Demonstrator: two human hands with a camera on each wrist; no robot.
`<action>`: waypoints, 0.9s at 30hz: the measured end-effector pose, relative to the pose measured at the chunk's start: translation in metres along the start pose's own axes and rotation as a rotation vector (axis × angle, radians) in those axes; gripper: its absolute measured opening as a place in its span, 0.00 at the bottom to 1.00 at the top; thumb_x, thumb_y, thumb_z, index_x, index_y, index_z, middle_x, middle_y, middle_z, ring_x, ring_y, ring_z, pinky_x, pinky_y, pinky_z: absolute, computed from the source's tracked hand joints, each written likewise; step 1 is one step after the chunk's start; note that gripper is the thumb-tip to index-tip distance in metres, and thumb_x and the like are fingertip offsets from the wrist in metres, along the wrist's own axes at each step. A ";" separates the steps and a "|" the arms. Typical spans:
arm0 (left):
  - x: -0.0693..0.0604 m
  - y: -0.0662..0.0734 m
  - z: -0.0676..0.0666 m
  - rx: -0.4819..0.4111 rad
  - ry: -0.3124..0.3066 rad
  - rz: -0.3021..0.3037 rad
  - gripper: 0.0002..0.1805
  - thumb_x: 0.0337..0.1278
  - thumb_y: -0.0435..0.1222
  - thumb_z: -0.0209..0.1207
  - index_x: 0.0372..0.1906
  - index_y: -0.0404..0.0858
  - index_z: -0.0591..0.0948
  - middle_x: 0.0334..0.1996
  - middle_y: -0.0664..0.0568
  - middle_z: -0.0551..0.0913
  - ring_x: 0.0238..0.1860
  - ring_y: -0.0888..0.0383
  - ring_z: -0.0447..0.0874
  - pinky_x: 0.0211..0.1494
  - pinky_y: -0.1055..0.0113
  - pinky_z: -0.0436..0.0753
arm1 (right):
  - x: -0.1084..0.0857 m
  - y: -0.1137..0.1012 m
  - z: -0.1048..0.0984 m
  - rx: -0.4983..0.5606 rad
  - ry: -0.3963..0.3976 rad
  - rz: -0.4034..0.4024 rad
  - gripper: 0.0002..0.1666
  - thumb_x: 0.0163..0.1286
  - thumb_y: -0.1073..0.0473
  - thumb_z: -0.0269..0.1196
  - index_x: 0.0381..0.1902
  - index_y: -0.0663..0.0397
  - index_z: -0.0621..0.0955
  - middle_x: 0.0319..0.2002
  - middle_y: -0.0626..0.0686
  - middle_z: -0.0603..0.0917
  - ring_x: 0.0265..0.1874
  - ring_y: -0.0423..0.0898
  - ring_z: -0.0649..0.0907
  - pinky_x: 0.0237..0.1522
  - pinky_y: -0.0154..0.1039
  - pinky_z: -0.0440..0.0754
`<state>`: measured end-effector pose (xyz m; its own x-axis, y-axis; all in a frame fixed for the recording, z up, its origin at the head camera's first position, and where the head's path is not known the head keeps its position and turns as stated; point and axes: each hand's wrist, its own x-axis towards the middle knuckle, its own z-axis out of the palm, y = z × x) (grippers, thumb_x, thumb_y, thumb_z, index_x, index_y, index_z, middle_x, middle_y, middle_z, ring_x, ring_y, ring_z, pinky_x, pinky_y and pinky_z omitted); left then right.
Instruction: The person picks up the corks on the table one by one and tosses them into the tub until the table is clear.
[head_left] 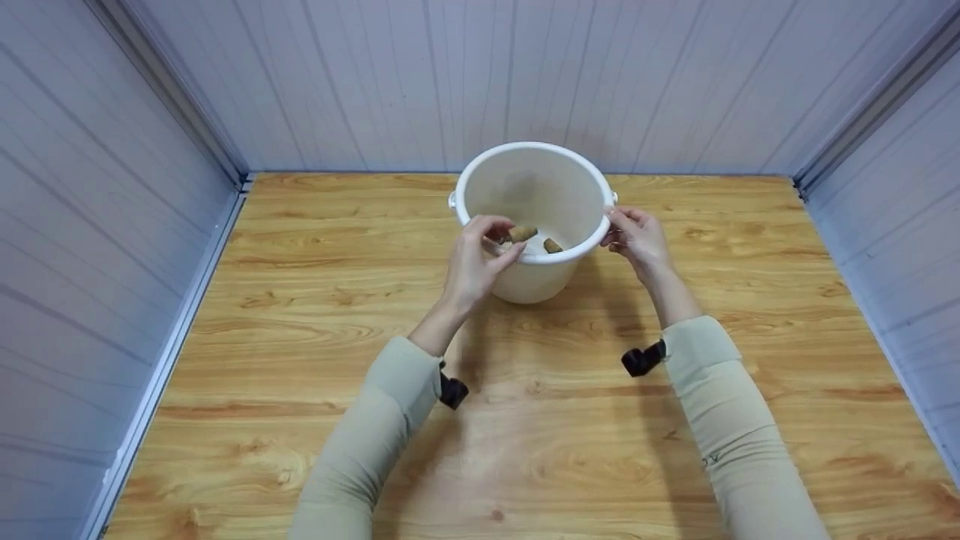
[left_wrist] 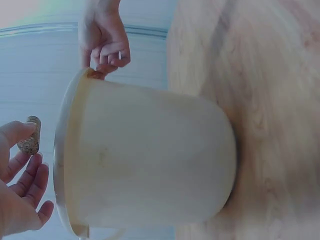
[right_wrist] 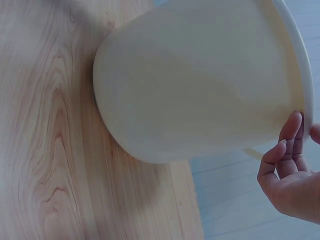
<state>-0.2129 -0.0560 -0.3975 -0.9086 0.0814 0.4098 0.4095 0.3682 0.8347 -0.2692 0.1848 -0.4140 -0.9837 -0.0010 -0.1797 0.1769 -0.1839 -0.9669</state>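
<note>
A white plastic bucket stands upright on the wood-grained surface. My left hand is over its near left rim, pinching a brown, speckled cork between thumb and fingers. In the head view that cork appears above the bucket's mouth. A second brown cork lies inside on the bottom, partly hidden by the near rim. On the right side of the rim, my right hand grips the edge, thumb on top and fingers against the outside wall.
Pale panelled walls enclose the wood-grained surface at the back and both sides. The bucket is near the back wall. Small handle lugs stick out from its rim. A black wrist camera hangs below each cuff.
</note>
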 end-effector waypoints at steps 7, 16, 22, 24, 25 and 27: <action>0.025 -0.002 0.008 0.068 -0.009 0.010 0.13 0.45 0.30 0.63 0.39 0.30 0.77 0.35 0.45 0.77 0.38 0.51 0.74 0.43 0.73 0.76 | 0.000 0.002 0.001 0.000 -0.006 -0.014 0.16 0.66 0.61 0.54 0.43 0.70 0.69 0.15 0.48 0.77 0.14 0.40 0.76 0.14 0.26 0.73; 0.045 -0.008 0.018 0.196 0.001 -0.076 0.13 0.46 0.34 0.63 0.39 0.33 0.78 0.35 0.48 0.78 0.37 0.55 0.74 0.46 0.70 0.72 | 0.001 0.003 0.001 0.000 0.005 -0.013 0.21 0.66 0.60 0.54 0.48 0.74 0.67 0.15 0.48 0.77 0.14 0.40 0.76 0.14 0.26 0.72; 0.048 -0.008 0.022 0.215 -0.010 -0.136 0.19 0.49 0.39 0.62 0.46 0.35 0.75 0.42 0.48 0.78 0.45 0.57 0.73 0.55 0.65 0.63 | 0.001 0.003 0.001 0.003 0.011 -0.012 0.21 0.66 0.59 0.54 0.48 0.72 0.67 0.15 0.48 0.77 0.13 0.40 0.76 0.14 0.26 0.72; 0.048 -0.009 0.021 0.210 0.000 -0.137 0.20 0.50 0.40 0.61 0.48 0.35 0.74 0.44 0.47 0.77 0.47 0.57 0.72 0.56 0.64 0.62 | 0.000 0.003 0.001 -0.001 0.014 -0.013 0.19 0.66 0.58 0.55 0.46 0.70 0.69 0.15 0.48 0.77 0.13 0.40 0.76 0.13 0.26 0.72; 0.048 -0.009 0.021 0.204 0.008 -0.135 0.20 0.50 0.39 0.61 0.48 0.35 0.74 0.44 0.47 0.77 0.47 0.57 0.72 0.56 0.64 0.62 | 0.000 0.003 0.001 -0.006 0.019 -0.014 0.18 0.65 0.58 0.55 0.45 0.68 0.70 0.15 0.48 0.77 0.13 0.40 0.76 0.13 0.26 0.72; 0.047 -0.010 0.020 0.200 0.027 -0.120 0.19 0.51 0.39 0.60 0.48 0.34 0.75 0.44 0.47 0.77 0.47 0.56 0.72 0.56 0.65 0.64 | -0.001 0.003 0.001 -0.016 0.023 -0.014 0.14 0.65 0.58 0.55 0.42 0.64 0.71 0.15 0.48 0.77 0.13 0.40 0.76 0.13 0.26 0.72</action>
<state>-0.2614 -0.0373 -0.3943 -0.9460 0.0018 0.3241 0.2716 0.5503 0.7896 -0.2680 0.1836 -0.4169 -0.9851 0.0242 -0.1703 0.1640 -0.1680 -0.9721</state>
